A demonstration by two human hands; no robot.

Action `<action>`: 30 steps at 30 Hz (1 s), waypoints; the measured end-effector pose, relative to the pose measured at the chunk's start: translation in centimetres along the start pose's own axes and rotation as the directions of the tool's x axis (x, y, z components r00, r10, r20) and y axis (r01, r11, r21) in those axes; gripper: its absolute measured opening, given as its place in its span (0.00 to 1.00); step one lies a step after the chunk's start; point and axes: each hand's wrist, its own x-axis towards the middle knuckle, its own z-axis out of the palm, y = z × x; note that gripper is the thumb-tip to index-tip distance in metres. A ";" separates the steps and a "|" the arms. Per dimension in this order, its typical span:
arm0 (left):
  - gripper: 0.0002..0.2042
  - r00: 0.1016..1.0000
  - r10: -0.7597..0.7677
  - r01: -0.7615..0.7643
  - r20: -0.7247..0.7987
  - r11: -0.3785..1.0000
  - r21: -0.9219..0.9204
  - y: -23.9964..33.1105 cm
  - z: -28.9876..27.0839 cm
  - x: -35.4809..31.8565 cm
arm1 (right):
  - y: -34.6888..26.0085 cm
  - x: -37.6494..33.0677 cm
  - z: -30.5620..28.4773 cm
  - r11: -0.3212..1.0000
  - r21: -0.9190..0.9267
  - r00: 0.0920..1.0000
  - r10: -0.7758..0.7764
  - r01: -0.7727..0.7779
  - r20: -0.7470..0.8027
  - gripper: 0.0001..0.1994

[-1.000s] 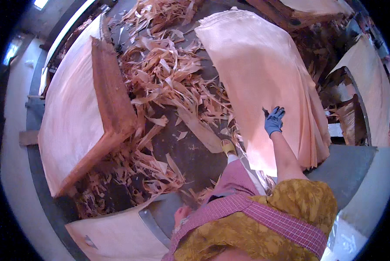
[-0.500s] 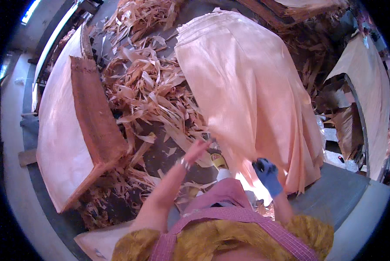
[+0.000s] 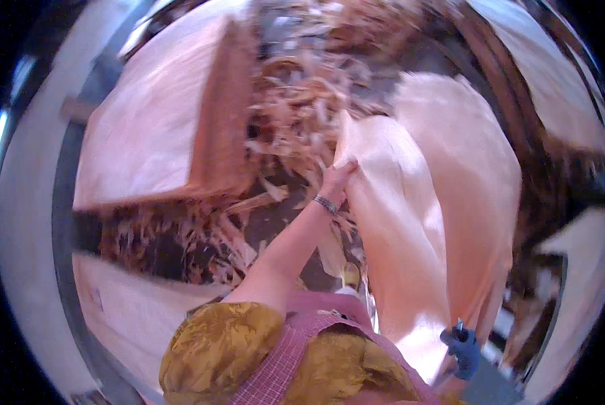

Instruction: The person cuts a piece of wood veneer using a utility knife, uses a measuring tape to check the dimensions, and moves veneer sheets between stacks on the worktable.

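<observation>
A pale, pinkish wood veneer sheet (image 3: pixel 400 223) is lifted and curved in front of me. My left hand (image 3: pixel 337 181), bare with a bracelet at the wrist, grips its left edge, thumb on top. Beside the sheet's near right end is my right hand (image 3: pixel 462 354), in a blue-grey glove. Its fingers are curled, with something small and dark at the fingertips that I cannot make out. Behind and to the right, more veneer sheets (image 3: pixel 474 162) lie draped in a pile.
A thick stack of veneer (image 3: pixel 147 128) stands at the left, with another pale stack (image 3: pixel 137 297) nearer me. Torn veneer strips (image 3: pixel 302 115) litter the floor between the stacks. More veneer (image 3: pixel 545 81) is at the far right. My shoe (image 3: pixel 350 275) shows beside the lifted sheet.
My left hand has taken hold of a sheet's edge and lifted it from the pile. My right hand has moved nearer my body and rightward. The whole view has turned.
</observation>
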 end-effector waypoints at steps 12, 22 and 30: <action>0.16 0.666 0.457 -0.717 -0.590 0.612 -0.335 30.6 -44.2 -25.0 | -37.8 -1.9 34.6 0.421 -0.442 0.611 -0.554 0.792 0.566 0.11; 0.23 0.455 0.478 -0.869 -0.751 0.056 -0.491 32.2 -69.5 -36.7 | -56.6 -9.3 76.1 -0.446 -0.228 -0.078 -0.569 0.865 0.818 0.10; 0.21 0.091 0.269 -0.987 -0.959 -0.103 -0.123 34.2 -86.0 -40.4 | -59.9 -21.6 111.5 -0.689 0.046 -0.256 -0.205 0.723 0.945 0.14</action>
